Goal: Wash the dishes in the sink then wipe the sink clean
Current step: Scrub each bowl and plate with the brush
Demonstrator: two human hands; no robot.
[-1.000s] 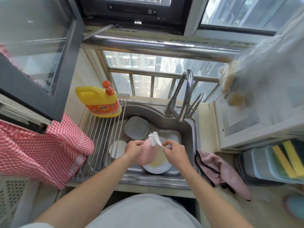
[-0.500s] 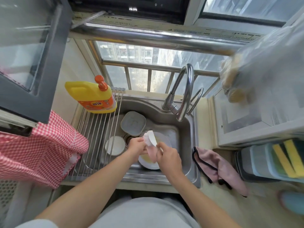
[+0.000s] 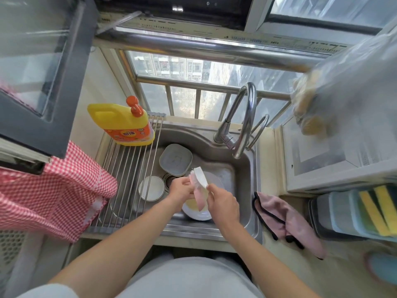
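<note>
1. You are at the washing step: both hands meet over the sink [image 3: 247,216], around a pink-handled dish brush [image 3: 198,186] with its white head up.
2. Your left hand [image 3: 181,188] grips the handle; your right hand [image 3: 222,203] pinches it near the head.
3. 3 dishes wait in the basin: a white plate [image 3: 197,214] under your hands, a grey square dish [image 3: 175,159] at the far side, a bowl [image 3: 151,188] left.
4. Next, I judge, the tap [image 3: 245,119] needs opening and a plate scrubbing; no water is visible.
</note>
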